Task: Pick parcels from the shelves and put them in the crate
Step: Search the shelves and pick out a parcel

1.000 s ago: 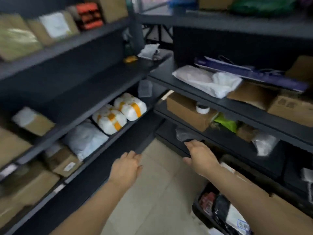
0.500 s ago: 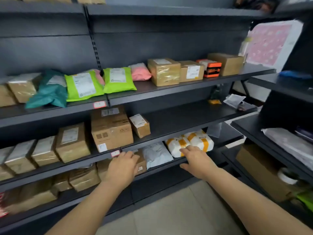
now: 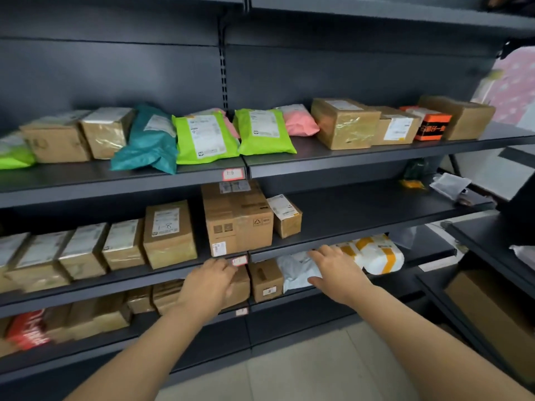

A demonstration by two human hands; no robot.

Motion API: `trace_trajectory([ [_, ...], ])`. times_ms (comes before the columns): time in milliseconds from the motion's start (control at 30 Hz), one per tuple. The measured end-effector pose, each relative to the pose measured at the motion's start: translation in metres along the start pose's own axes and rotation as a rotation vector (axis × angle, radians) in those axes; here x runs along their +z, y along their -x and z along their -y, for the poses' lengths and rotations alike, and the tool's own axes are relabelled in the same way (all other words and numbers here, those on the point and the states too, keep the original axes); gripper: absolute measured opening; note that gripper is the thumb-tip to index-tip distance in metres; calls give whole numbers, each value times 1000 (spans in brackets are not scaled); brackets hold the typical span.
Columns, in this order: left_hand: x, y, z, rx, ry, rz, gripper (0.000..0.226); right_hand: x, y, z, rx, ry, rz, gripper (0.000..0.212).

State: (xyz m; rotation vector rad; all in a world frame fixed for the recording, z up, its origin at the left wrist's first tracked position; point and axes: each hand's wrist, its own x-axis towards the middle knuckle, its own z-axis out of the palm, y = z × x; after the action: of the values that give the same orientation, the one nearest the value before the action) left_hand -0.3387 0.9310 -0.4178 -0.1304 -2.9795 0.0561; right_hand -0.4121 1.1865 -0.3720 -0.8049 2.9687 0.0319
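Note:
Dark metal shelves (image 3: 362, 250) carry many parcels. My left hand (image 3: 208, 285) reaches out with relaxed fingers in front of the middle shelf's front edge, just below a large brown carton (image 3: 237, 218) and over a brown box (image 3: 240, 287) on the lower shelf. My right hand (image 3: 338, 270) is stretched forward, fingers straight, in front of a grey plastic mailer (image 3: 295, 270) on the lower shelf, next to white bundles with orange tape (image 3: 379, 256). Neither hand holds anything. No crate is in view.
The top shelf holds green mailers (image 3: 202, 137), a teal bag (image 3: 150, 140), a pink bag (image 3: 298, 123) and brown boxes (image 3: 344, 123). A row of small taped boxes (image 3: 86, 250) fills the middle left. A second dark rack (image 3: 492, 256) stands at right. Tiled floor (image 3: 304, 377) lies below.
The view has swung from the rack on the right to face the left shelves and moved closer. Both hands have stretched forward towards the lower shelf.

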Motion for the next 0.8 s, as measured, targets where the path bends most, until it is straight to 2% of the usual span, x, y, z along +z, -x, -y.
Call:
trace_trajectory([
  [67, 13, -3, 1, 49, -39, 59, 31, 11, -8, 1, -21, 15, 23, 57],
  [167, 29, -15, -4, 93, -49, 59, 29, 31, -20, -5, -71, 67, 48, 56],
  [333, 42, -49, -20, 82, 74, 94, 18, 58, -50, -38, -85, 83, 86, 55],
  [467, 75, -83, -32, 94, 67, 108, 24, 92, -82, -74, -86, 28, 158, 57],
  [567, 119, -105, -44, 103, 87, 191, 13, 136, -105, -100, -94, -3, 205, 56],
  [700, 183, -134, -62, 129, 82, 259, 29, 209, -137, -120, -67, -53, 257, 57],
  [800, 224, -156, -67, 94, 119, 275, 28, 262, -157, -126, -40, -109, 251, 57],
])
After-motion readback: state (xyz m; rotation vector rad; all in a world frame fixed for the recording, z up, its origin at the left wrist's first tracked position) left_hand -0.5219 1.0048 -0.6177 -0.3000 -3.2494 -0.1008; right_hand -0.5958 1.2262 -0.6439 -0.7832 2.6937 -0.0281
